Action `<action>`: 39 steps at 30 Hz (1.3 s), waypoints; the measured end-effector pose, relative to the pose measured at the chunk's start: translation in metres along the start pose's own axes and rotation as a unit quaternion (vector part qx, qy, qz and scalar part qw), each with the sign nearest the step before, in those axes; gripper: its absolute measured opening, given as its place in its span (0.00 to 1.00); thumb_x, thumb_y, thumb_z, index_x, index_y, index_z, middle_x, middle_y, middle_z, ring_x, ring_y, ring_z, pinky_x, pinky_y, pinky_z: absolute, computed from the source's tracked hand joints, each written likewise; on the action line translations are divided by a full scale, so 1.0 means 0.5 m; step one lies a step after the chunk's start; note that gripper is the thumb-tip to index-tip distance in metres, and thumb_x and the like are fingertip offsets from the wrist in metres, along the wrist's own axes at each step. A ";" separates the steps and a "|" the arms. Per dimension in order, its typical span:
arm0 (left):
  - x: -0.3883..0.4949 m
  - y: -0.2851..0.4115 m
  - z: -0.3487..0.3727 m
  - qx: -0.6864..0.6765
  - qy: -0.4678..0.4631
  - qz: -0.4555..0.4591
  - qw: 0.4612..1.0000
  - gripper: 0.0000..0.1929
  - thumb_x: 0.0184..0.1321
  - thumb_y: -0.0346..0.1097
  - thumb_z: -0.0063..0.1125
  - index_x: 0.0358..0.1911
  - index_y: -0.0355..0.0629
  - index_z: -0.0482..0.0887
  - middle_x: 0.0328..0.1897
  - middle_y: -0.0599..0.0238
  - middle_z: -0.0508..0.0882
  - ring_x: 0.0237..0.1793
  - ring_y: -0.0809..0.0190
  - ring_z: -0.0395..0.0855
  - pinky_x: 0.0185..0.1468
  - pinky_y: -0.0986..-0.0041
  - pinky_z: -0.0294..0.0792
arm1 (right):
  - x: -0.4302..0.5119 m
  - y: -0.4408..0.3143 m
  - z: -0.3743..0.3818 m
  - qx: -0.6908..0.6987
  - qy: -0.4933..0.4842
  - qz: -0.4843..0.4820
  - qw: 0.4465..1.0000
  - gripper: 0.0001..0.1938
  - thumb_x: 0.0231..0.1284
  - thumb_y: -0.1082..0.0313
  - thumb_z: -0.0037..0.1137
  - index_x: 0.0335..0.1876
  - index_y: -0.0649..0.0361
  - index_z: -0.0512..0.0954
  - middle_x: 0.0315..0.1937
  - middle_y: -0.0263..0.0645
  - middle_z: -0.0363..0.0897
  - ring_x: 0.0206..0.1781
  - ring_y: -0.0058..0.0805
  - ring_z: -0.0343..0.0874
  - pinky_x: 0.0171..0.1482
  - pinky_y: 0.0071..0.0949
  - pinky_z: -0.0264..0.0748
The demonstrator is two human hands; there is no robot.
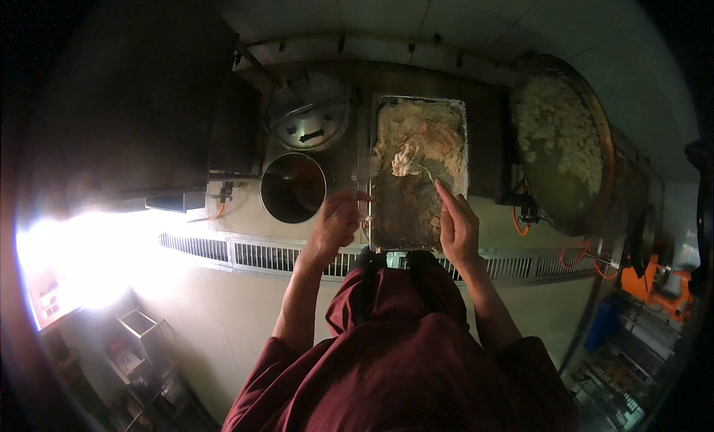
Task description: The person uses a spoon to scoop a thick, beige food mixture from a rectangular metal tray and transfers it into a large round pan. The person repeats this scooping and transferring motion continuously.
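Before me lies a deep rectangular metal tray with a pale, pasty mass spread over its far part; its near part shows a thin brown smear. My right hand, at the tray's right side, grips the thin handle of a utensil, its index finger stretched along it. A lump of the pale paste covers the utensil's far end. My left hand is by the tray's left edge, fingers curled and index finger reaching over the rim; whether it holds anything is unclear.
Left of the tray stands an open metal pot, with a round metal lid behind it. A large wide pan of pale pieces in liquid is at the right. A floor drain grate runs across below. Metal shelving stands lower right.
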State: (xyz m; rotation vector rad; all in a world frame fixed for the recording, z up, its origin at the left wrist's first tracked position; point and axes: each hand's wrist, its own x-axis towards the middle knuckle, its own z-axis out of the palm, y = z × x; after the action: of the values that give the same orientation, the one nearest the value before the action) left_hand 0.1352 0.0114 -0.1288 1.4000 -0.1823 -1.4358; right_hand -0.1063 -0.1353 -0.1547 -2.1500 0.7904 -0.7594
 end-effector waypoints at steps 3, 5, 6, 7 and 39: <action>-0.018 0.057 0.095 -0.051 -0.107 -0.062 0.991 0.13 0.79 0.34 0.45 0.53 0.39 0.83 0.24 0.83 0.59 0.19 0.79 0.54 0.19 0.81 0.45 | -0.010 -0.032 -0.043 -0.041 0.028 -0.024 0.998 0.28 0.75 0.82 0.51 0.78 0.53 0.75 0.33 0.36 0.65 0.33 0.31 0.66 0.39 0.26 0.70; -0.038 0.083 0.151 -0.100 -0.161 -0.096 0.977 0.12 0.79 0.33 0.45 0.54 0.38 0.83 0.24 0.83 0.59 0.18 0.79 0.53 0.18 0.81 0.44 | -0.021 -0.030 -0.057 -0.055 0.074 -0.054 0.994 0.28 0.74 0.83 0.51 0.78 0.53 0.75 0.36 0.37 0.66 0.36 0.31 0.67 0.41 0.25 0.70; -0.046 0.090 0.177 -0.125 -0.177 -0.103 0.971 0.12 0.79 0.33 0.45 0.54 0.38 0.82 0.24 0.83 0.59 0.18 0.79 0.52 0.18 0.81 0.44 | -0.028 -0.023 -0.063 -0.052 0.089 -0.050 0.993 0.29 0.74 0.83 0.51 0.77 0.53 0.75 0.37 0.37 0.66 0.37 0.31 0.67 0.42 0.25 0.70; -0.052 0.097 0.198 -0.153 -0.194 -0.113 0.962 0.12 0.79 0.32 0.45 0.54 0.38 0.82 0.24 0.83 0.58 0.17 0.80 0.52 0.17 0.81 0.43 | -0.035 -0.016 -0.067 -0.047 0.108 -0.053 0.992 0.29 0.73 0.84 0.51 0.77 0.53 0.76 0.38 0.37 0.66 0.38 0.31 0.68 0.43 0.25 0.71; -0.037 0.085 0.374 -0.090 -0.190 -0.127 0.969 0.11 0.80 0.34 0.46 0.56 0.41 0.79 0.25 0.82 0.60 0.16 0.80 0.50 0.15 0.84 0.42 | -0.159 0.094 -0.215 -0.047 0.220 -0.023 0.974 0.29 0.70 0.82 0.55 0.75 0.48 0.79 0.43 0.41 0.73 0.41 0.35 0.74 0.45 0.30 0.75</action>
State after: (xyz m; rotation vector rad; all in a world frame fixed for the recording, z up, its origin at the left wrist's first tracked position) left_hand 0.0060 -0.0928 -0.0310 1.0167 -0.1143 -1.8796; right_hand -0.2473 -0.1485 -0.1512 -2.1144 1.0189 -1.2715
